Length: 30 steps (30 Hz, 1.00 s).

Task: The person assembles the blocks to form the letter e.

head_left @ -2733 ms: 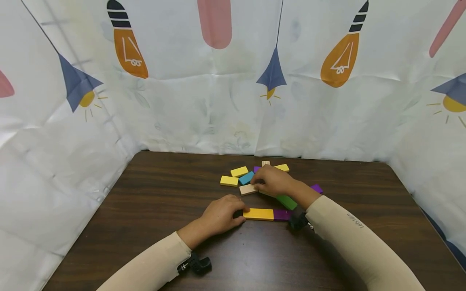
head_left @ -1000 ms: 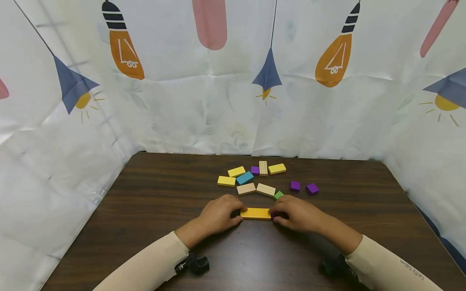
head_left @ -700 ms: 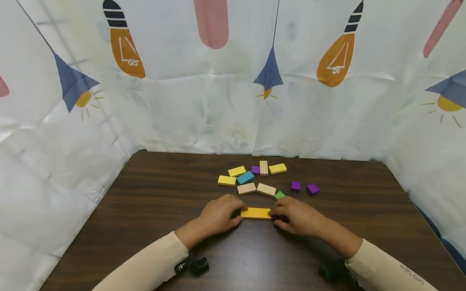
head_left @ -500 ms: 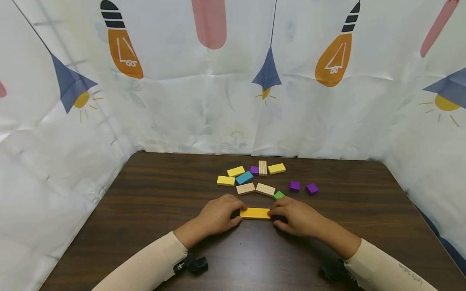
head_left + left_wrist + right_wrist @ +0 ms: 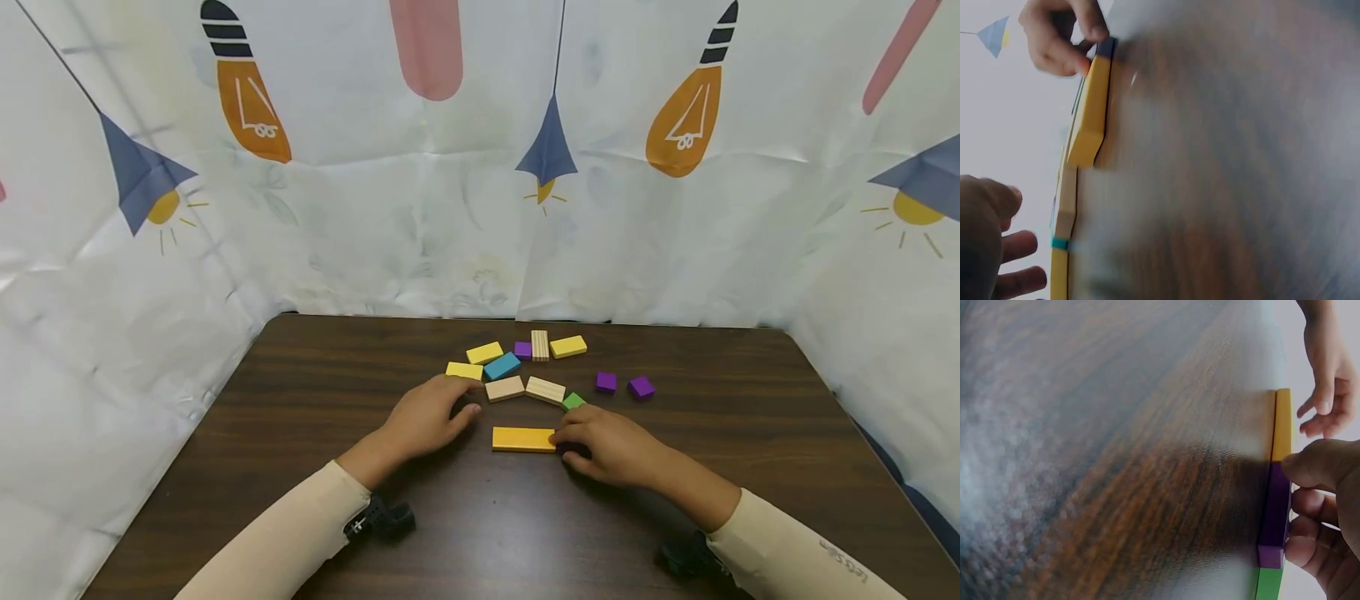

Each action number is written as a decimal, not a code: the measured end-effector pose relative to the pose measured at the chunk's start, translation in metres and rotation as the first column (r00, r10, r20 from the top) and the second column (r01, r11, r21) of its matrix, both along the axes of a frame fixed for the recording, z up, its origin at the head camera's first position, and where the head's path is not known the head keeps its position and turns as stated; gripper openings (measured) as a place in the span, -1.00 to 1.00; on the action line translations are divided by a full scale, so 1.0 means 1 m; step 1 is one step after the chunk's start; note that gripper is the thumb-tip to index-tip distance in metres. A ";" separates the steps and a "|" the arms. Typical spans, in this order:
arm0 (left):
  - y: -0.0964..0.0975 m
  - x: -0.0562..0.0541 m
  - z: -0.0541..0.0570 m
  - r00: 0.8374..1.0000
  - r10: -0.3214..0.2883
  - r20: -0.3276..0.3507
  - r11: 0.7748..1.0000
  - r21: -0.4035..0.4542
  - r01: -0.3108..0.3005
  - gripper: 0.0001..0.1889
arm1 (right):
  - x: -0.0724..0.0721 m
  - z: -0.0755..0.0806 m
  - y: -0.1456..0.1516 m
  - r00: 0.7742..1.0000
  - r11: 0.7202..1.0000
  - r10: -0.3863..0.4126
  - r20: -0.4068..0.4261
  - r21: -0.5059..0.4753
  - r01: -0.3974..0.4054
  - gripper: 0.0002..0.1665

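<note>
A long yellow block lies flat on the table near the middle. Its right end meets a purple block in line with it, mostly covered by my right hand in the head view. That hand pinches the purple block, with a fingertip at the joint between the two. My left hand is off the yellow block, fingers spread and holding nothing, its fingertips close to a smaller yellow block and a pale wooden block.
Behind the hands lie a blue block, another pale block, a green block partly covered by the right hand, and purple blocks. More yellow, purple and wooden blocks lie farther back. A printed cloth hangs around the table.
The right hand came from the back blocks to the purple block and stays there. Within the last half second, my left hand let go of the long yellow block's left end and moved back and left.
</note>
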<state>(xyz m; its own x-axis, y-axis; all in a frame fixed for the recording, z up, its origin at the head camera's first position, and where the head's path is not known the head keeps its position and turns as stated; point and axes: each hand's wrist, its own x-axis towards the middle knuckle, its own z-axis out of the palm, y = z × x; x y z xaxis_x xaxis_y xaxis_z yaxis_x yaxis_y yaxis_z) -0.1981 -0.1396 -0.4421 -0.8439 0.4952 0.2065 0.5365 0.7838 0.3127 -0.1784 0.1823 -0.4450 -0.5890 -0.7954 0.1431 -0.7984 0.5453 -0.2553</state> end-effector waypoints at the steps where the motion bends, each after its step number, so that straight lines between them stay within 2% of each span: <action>1: -0.002 -0.003 0.000 1.000 0.009 -0.018 1.000 -0.006 -0.009 -0.63 | 0.000 0.000 0.000 1.000 1.000 -0.001 0.001 -0.002 0.001 -0.72; 6: -0.012 -0.018 -0.002 0.995 0.026 -0.095 0.999 -0.019 -0.028 -0.63 | -0.001 0.001 -0.001 1.000 1.000 -0.005 0.004 -0.009 0.005 -0.73; 9: -0.017 -0.026 -0.004 0.993 0.037 -0.112 0.999 -0.024 -0.040 -0.63 | -0.001 0.001 -0.002 1.000 1.000 -0.010 0.007 -0.010 0.010 -0.74; 20: -0.024 -0.044 -0.007 0.995 0.066 -0.073 0.995 -0.066 -0.070 -0.63 | -0.002 0.000 -0.001 1.000 1.000 -0.021 0.010 -0.018 0.021 -0.75; 30: -0.024 -0.050 -0.011 0.996 0.082 -0.035 0.995 -0.059 -0.084 -0.68 | -0.001 -0.001 -0.001 1.000 1.000 -0.015 -0.005 -0.016 0.015 -0.76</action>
